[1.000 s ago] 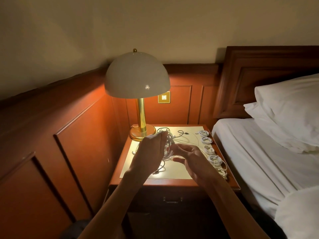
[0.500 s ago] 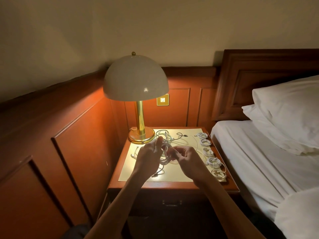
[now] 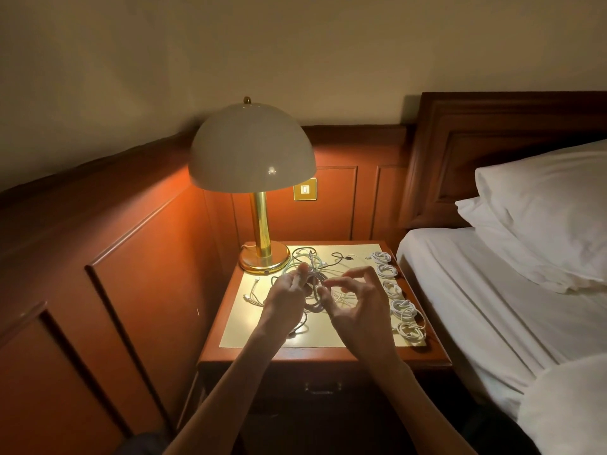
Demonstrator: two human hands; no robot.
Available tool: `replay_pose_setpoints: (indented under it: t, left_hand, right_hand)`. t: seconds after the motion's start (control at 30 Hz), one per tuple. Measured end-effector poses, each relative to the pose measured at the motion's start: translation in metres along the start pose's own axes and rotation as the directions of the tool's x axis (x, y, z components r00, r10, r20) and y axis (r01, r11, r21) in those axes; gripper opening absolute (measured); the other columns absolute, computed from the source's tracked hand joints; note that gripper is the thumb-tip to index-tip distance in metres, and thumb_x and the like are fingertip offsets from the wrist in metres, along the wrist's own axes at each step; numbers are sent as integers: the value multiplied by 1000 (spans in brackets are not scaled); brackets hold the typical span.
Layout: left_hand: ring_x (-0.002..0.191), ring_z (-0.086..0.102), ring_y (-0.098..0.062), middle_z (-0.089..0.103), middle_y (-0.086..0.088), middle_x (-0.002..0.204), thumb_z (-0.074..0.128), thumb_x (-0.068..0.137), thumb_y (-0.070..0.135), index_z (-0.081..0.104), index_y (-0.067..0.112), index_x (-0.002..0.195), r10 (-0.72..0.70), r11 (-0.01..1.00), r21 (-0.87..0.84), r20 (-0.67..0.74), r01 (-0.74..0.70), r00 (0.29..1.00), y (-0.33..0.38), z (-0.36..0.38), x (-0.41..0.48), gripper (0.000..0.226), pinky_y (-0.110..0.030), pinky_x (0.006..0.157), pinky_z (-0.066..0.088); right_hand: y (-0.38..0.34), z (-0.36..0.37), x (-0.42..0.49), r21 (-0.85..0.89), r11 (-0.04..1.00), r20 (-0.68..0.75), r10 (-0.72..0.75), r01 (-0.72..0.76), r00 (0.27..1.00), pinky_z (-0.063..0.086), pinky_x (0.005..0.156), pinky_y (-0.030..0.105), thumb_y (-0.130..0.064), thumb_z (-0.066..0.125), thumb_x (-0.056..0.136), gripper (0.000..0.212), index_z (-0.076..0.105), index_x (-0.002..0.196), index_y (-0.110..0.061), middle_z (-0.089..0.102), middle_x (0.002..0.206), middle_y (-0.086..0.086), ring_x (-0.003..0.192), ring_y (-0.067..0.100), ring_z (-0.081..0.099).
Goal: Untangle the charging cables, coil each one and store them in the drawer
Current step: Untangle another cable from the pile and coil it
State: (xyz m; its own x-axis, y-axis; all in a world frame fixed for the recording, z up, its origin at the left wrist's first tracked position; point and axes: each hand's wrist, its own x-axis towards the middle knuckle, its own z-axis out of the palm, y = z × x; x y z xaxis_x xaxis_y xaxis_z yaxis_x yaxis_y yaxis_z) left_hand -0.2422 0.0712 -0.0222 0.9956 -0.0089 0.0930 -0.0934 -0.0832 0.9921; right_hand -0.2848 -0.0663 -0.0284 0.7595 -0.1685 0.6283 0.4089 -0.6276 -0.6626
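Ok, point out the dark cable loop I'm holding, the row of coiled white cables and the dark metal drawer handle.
Dark cable loop [image 3: 313, 308], head view, lower curve.
Row of coiled white cables [image 3: 392, 288], head view, middle coil.
Dark metal drawer handle [image 3: 323, 387], head view, bar's middle.

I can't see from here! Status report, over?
Left hand holds grey coil; right hand pinches its strand. Five white coils done, tangle unsorted. Drawer shut.

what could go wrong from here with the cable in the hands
The half-wound cable, gripped by the left hand and pinched by the right hand, seems to trail into the loose tangle, so tugging could tighten a knot. The right forearm passes close to the white coils lined along the nightstand edge and might sweep one off.
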Motion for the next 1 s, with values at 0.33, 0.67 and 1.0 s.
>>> replay_pose_setpoints:
  t: [0.33,0.67,1.0]
  left_hand:
    - [61,58,-7,63,12,70,34,104,46,60,26,77,189,885,436,-15,-164,982,3,1,-2,42,-12,51,38]
    - [64,61,2,63,11,77,32,104,39,64,13,92,657,468,581,276,-666,702,-1,-34,15,42,-13,56,50]
    - [63,56,-4,62,9,65,41,99,46,70,34,70,244,951,125,251,-281,937,4,-19,1,43,-22,64,46]
  right_hand:
    - [-17,18,-6,-350,929,15,-122,120,992,56,59,22,-22,88,73,22,78,89,-11,65,107,5,84,16,67]
    - [-15,-16,32,329,466,729,427,-821,534,59,79,35,-18,59,99,17,69,95,-5,67,97,10,95,25,65]
    - [30,-26,30,-149,866,378,-396,477,837,56,73,30,-27,75,84,15,79,99,-24,72,95,-8,90,10,61]
